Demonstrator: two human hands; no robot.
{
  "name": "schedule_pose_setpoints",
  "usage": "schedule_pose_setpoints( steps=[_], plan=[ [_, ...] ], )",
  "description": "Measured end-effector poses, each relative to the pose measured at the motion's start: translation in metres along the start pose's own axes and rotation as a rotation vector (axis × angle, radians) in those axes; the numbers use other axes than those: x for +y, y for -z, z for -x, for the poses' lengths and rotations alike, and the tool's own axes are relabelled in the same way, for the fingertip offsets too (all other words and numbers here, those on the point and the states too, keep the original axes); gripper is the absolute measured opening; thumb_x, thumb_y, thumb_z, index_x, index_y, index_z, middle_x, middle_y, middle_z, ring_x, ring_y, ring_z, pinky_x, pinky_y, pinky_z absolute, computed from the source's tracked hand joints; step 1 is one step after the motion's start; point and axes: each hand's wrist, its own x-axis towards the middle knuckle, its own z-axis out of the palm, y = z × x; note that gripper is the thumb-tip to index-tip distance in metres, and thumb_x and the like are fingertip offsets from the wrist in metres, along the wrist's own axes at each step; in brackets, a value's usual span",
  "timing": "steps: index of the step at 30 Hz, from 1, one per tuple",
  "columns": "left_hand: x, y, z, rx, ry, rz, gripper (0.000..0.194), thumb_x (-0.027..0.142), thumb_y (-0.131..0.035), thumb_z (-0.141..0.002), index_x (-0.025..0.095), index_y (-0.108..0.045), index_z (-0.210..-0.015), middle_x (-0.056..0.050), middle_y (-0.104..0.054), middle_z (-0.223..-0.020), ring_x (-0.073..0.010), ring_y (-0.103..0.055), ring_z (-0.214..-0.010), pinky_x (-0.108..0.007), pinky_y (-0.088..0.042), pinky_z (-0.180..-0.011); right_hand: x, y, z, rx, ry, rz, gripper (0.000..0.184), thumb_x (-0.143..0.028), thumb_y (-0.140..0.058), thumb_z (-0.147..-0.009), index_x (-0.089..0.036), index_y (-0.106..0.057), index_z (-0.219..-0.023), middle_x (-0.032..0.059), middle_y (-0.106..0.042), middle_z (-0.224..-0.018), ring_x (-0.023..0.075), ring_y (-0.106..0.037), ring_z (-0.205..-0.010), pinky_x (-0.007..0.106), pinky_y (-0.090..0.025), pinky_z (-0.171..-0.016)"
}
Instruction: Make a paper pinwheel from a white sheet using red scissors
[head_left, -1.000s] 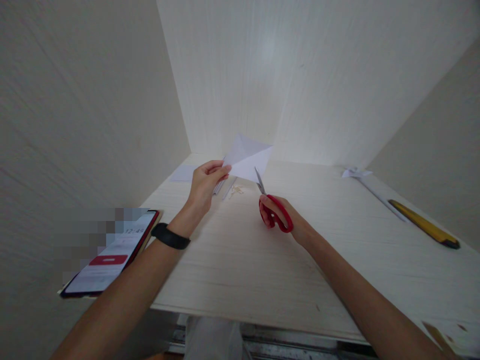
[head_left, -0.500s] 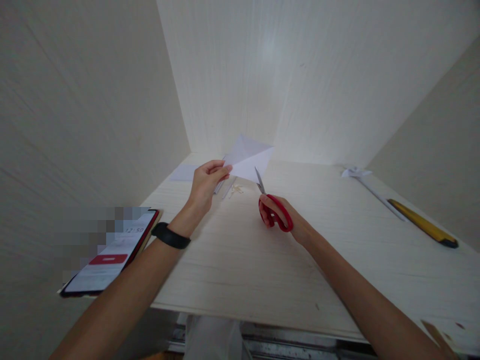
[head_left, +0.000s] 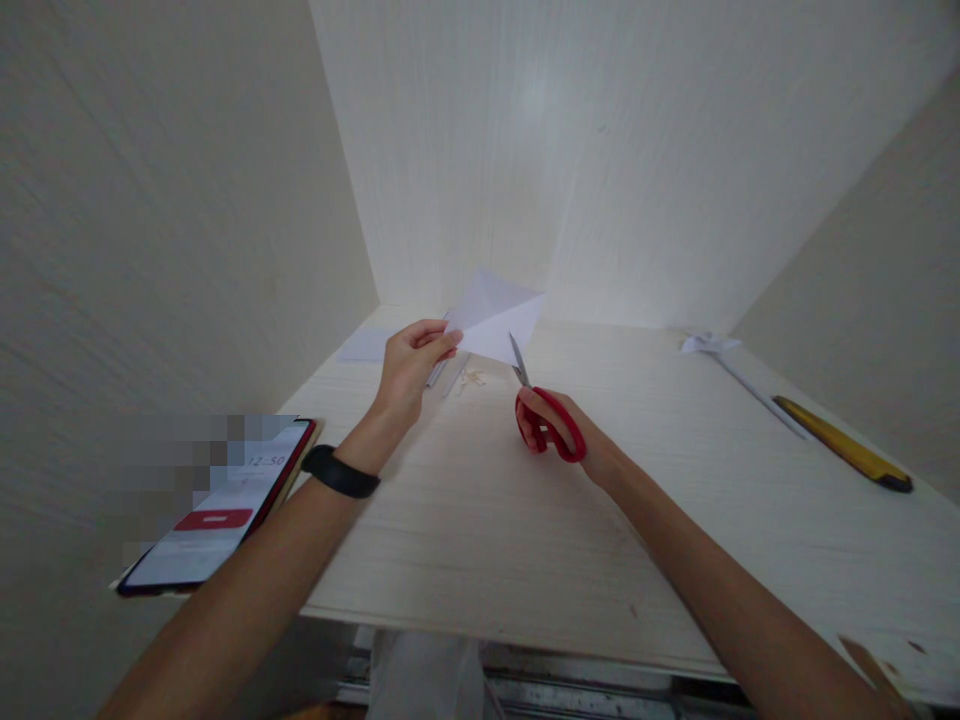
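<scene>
Between thumb and fingers, my left hand (head_left: 411, 368) pinches the left corner of a square of white paper (head_left: 499, 315), raised above the table and marked with crease lines. My right hand (head_left: 559, 420) is closed round the red handles of a pair of scissors (head_left: 553, 425). The scissors' blades are parted a little at the paper's lower right edge, one blade lying over its face and the other below it. Under the paper, small pale scraps (head_left: 472, 377) and thin white sticks (head_left: 437, 372) lie on the table, partly hidden by my left hand.
A phone (head_left: 217, 520) with a lit screen lies at the left. At the right are a paper pinwheel (head_left: 709, 344) on a white stick and a yellow utility knife (head_left: 840, 443). Another white sheet (head_left: 364, 346) lies behind my left hand. Walls enclose the table (head_left: 480, 540) on three sides.
Almost nothing differs. The view has shifted very slightly, while both hands, the paper and the scissors keep nearly the same pose.
</scene>
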Motion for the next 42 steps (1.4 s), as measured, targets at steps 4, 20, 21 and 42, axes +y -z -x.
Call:
schedule_pose_setpoints(
  steps=[4, 20, 21, 42],
  plan=[
    [0.0002, -0.0002, 0.0003, 0.0, -0.011, -0.009, 0.02, 0.023, -0.082, -0.059, 0.015, -0.071, -0.074, -0.001, -0.069, -0.073, -0.0099, -0.058, -0.063, -0.023, -0.046, -0.061, -0.0009, -0.0002, 0.0003, -0.005, -0.002, 0.0, 0.052, -0.066, -0.052, -0.083, -0.019, -0.048, -0.062, -0.0018, -0.05, -0.053, 0.0093, -0.046, -0.047, 0.025, -0.035, -0.05],
    [-0.002, -0.0008, -0.0001, -0.015, -0.039, -0.014, 0.019, 0.023, -0.081, -0.06, 0.015, -0.071, -0.074, -0.001, -0.069, -0.072, -0.0095, -0.058, -0.064, -0.022, -0.045, -0.062, -0.0002, 0.0003, -0.0011, -0.019, 0.003, -0.008, 0.052, -0.067, -0.05, -0.083, -0.019, -0.048, -0.062, -0.0013, -0.05, -0.055, 0.0105, -0.047, -0.049, 0.026, -0.035, -0.051],
    [-0.0021, -0.001, -0.0001, -0.013, -0.039, -0.013, 0.019, 0.023, -0.081, -0.06, 0.015, -0.071, -0.074, -0.001, -0.069, -0.073, -0.0095, -0.058, -0.064, -0.022, -0.045, -0.062, -0.0002, 0.0002, -0.0007, -0.018, 0.003, -0.009, 0.052, -0.067, -0.05, -0.083, -0.02, -0.048, -0.062, -0.0014, -0.05, -0.055, 0.0106, -0.047, -0.049, 0.026, -0.035, -0.051],
    [-0.0016, -0.0012, 0.001, -0.012, -0.053, -0.017, 0.016, 0.022, -0.081, -0.061, 0.016, -0.071, -0.072, 0.0, -0.069, -0.072, -0.0094, -0.058, -0.064, -0.022, -0.045, -0.062, -0.0008, -0.0004, 0.0006, -0.019, 0.009, -0.017, 0.052, -0.07, -0.051, -0.082, -0.02, -0.049, -0.066, -0.002, -0.05, -0.057, 0.0107, -0.047, -0.05, 0.027, -0.036, -0.052]
  ],
)
